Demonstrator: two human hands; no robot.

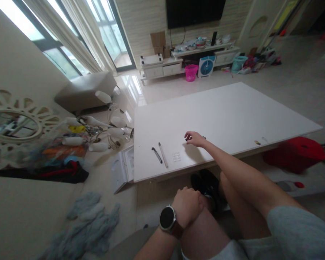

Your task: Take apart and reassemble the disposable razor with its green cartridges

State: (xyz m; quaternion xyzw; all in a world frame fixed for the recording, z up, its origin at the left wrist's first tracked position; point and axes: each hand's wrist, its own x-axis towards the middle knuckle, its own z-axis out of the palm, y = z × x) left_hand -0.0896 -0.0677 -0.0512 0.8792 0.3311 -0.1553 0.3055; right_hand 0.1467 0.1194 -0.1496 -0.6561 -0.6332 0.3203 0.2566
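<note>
My right hand (194, 139) hovers over the near part of the white table (219, 112), fingers curled together around a small dark thing (186, 140), too small to name. Behind the wrist, a little greenish-dark item (204, 137) is mostly hidden. My left hand (188, 204) rests on my knee, holding nothing, with a round watch (168, 217) at its wrist. On the table's near left lie a slim dark tool (157, 155), a pale pen-like stick (163, 155) and a small clear plastic piece with several sections (176, 156).
Small dark-and-yellow bits (257, 142) lie near the table's right front edge. A red stool (296, 153) stands below that side. Left of the table are a chandelier with white shades (116, 122) and an open white box (121, 166). Grey fluffy cloth (89, 224) covers some floor.
</note>
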